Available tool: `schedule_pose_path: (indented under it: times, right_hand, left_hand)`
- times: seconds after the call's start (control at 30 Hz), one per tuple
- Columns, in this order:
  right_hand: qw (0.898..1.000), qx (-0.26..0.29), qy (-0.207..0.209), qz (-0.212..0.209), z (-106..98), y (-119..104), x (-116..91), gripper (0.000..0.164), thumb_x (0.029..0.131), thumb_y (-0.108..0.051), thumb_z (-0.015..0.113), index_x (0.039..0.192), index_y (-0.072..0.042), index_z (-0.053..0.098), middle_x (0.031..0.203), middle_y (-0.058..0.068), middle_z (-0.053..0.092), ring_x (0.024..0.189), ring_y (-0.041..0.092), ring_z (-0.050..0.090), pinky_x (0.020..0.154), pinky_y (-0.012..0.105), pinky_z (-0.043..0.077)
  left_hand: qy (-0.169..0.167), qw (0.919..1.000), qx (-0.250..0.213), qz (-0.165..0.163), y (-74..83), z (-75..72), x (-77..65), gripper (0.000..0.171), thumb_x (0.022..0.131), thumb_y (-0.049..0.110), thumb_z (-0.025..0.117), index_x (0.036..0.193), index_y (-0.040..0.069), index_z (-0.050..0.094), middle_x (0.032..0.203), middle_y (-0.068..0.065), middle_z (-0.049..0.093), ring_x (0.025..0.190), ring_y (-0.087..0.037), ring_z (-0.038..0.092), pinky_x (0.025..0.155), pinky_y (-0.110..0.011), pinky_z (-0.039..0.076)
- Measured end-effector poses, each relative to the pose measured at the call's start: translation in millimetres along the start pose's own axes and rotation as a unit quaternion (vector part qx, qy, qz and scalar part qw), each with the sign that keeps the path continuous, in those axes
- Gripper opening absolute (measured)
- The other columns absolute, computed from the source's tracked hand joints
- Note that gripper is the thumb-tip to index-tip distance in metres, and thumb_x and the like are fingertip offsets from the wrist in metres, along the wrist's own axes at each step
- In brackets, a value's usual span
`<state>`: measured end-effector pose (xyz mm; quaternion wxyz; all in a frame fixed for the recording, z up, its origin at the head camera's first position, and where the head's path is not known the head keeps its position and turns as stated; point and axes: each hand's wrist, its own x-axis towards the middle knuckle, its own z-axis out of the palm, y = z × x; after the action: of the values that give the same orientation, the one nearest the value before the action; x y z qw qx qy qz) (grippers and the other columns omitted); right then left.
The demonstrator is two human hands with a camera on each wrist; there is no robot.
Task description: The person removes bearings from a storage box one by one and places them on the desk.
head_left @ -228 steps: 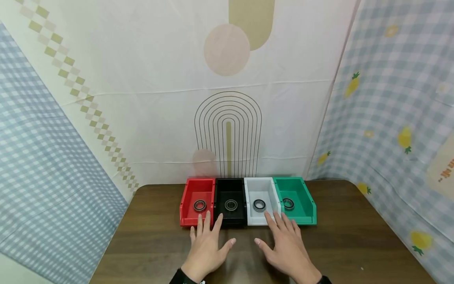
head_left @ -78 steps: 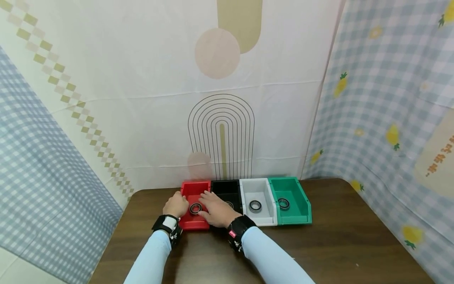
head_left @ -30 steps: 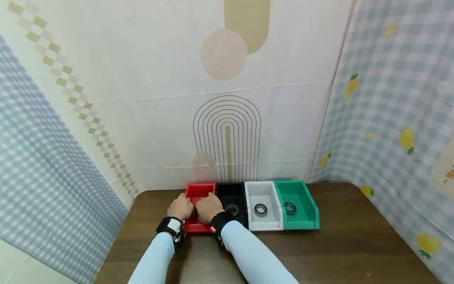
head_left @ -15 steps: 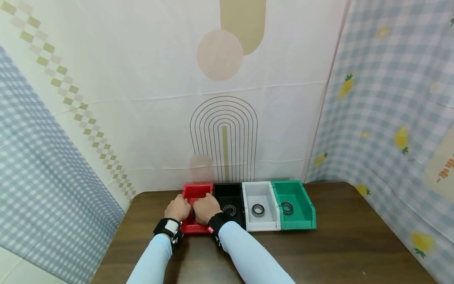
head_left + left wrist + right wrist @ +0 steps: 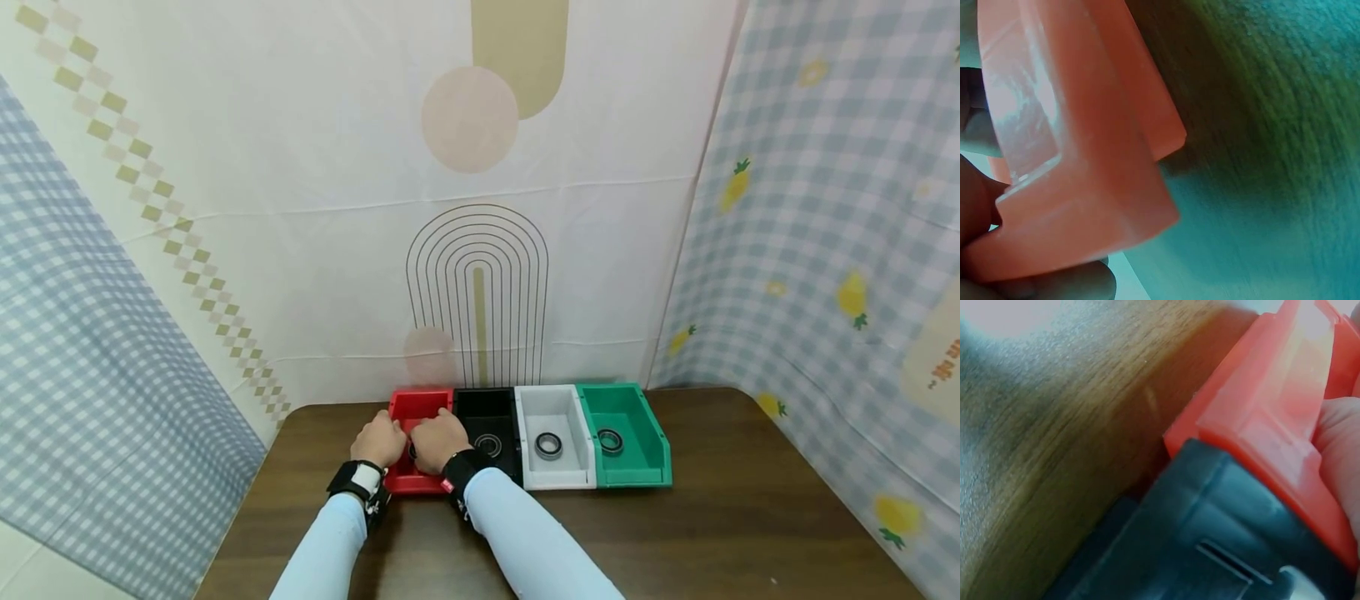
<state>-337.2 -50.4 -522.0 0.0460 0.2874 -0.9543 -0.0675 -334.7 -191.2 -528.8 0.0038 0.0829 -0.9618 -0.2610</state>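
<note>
A red plastic bin [image 5: 414,484] stands at the left end of a row of bins. My left hand [image 5: 380,439] grips its left side wall; in the left wrist view, fingers [image 5: 1060,282] curl round the red edge. My right hand [image 5: 440,442] grips the wall where the red bin meets the black bin [image 5: 483,402]. In the right wrist view, a digit [image 5: 1340,434] presses against the inner side of the red wall, while the other fingers are out of sight. Inside the red bin, a bearing [image 5: 412,452] is mostly hidden by my hands.
Right of the black bin stand a white bin [image 5: 558,481] and a green bin [image 5: 637,481], side by side. One bearing lies in each: black bin's bearing [image 5: 477,447], white bin's bearing [image 5: 548,457], green bin's bearing [image 5: 611,452]. The wooden table [image 5: 712,517] meets hanging cloth behind.
Both hands have moved from flat on the table before the bins to the red bin's sides. My right hand's fingers have gone from straight to curled. Little differs over the last second.
</note>
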Motion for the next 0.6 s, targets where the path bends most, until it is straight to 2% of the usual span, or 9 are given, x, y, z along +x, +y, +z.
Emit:
schedule_pose_path:
  times: [0.23, 0.43, 0.6]
  right_hand:
    - [1.000, -0.010, -0.003, 0.000, 2.3, 0.6, 2.4, 0.013, 0.093, -0.037, 0.074, 0.087, -0.026, 0.078, 0.094, -0.009, 0.079, 0.092, 0.010, 0.071, 0.096, 0.033, 0.049]
    - [1.000, 0.003, 0.000, 0.001, 1.3, 0.9, 0.5, 0.021, 0.091, -0.036, 0.076, 0.074, -0.025, 0.071, 0.077, -0.008, 0.071, 0.083, 0.011, 0.068, 0.097, 0.033, 0.049]
    - [1.000, 0.003, 0.005, -0.004, -1.1, 0.7, -1.8, 0.023, 0.090, -0.036, 0.077, 0.071, -0.025, 0.068, 0.072, -0.009, 0.069, 0.082, 0.011, 0.068, 0.096, 0.033, 0.049]
  left_hand:
    - [0.005, 1.0000, 0.002, 0.001, 0.4, 0.0, -0.4, 0.034, 0.107, 0.024, 0.048, 0.118, -0.004, 0.064, 0.107, -0.028, 0.075, 0.092, -0.042, 0.073, 0.076, -0.057, 0.058]
    - [0.001, 1.0000, -0.002, -0.002, 0.2, 0.3, -0.8, 0.034, 0.107, 0.024, 0.049, 0.118, -0.004, 0.064, 0.105, -0.026, 0.075, 0.090, -0.040, 0.073, 0.075, -0.056, 0.057]
    - [0.000, 1.0000, -0.003, -0.004, 0.6, 0.1, -0.7, 0.033, 0.107, 0.025, 0.049, 0.118, -0.004, 0.063, 0.103, -0.025, 0.074, 0.088, -0.038, 0.072, 0.074, -0.054, 0.058]
